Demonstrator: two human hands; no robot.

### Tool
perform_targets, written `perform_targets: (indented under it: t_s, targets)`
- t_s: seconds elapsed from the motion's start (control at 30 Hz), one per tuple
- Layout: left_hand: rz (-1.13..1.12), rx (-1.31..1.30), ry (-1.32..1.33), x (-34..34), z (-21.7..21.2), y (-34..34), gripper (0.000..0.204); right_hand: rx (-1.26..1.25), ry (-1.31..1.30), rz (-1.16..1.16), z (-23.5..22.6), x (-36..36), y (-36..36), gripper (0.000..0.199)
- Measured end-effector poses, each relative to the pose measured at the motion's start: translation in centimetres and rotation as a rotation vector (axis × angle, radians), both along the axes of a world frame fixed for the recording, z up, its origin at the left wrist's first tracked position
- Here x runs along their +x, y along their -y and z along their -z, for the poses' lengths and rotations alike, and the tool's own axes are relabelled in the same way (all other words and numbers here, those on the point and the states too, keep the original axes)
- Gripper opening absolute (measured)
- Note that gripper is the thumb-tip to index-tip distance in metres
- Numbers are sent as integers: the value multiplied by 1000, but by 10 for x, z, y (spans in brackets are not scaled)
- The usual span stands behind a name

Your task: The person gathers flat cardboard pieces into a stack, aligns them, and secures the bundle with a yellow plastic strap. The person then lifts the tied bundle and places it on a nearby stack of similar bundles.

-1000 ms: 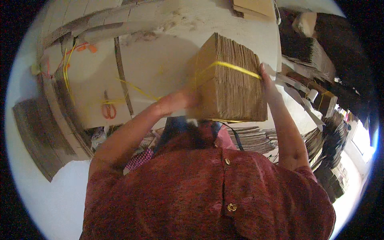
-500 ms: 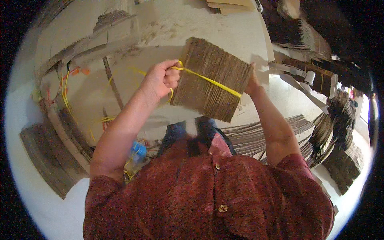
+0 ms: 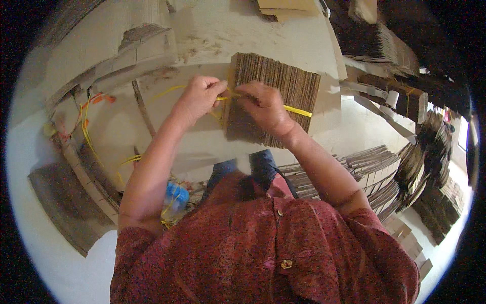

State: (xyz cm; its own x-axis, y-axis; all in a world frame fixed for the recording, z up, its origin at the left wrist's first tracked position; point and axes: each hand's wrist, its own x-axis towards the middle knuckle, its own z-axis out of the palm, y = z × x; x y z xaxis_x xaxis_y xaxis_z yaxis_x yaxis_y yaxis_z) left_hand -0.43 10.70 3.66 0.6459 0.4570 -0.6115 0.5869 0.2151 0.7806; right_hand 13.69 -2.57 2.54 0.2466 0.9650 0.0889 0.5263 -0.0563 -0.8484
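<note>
- Grasping the narrow, flat yellow plastic strap in the clenched left hand; best pull evenly to avoid slack.
- Just right of that grip, with the right hand curled at the strap, too blurred to tell whether grasping; best pinch low and firmly.
- Under the right hand, and right of the left: steady the thick, blocky stack of brown corrugated cardboard, set edge-up, with sheet lines pointing forward, leaning slightly right; near square in visible face, hence without clear long axis.
</note>
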Motion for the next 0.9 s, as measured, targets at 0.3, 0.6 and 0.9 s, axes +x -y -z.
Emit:
perform_targets:
  t_s: [0.3,0.6,0.9]
  targets:
    - [-237,-88,98,-7,17,-1,26,-230,-569,318,7,-16,-16,12]
    - [-769,-1002,665,3,78,16,23,12,-952,477,-9,-30,-31,28]
    - [-815,-536,242,31,100,1,19,1,-1128,629,-8,-16,-18,34]
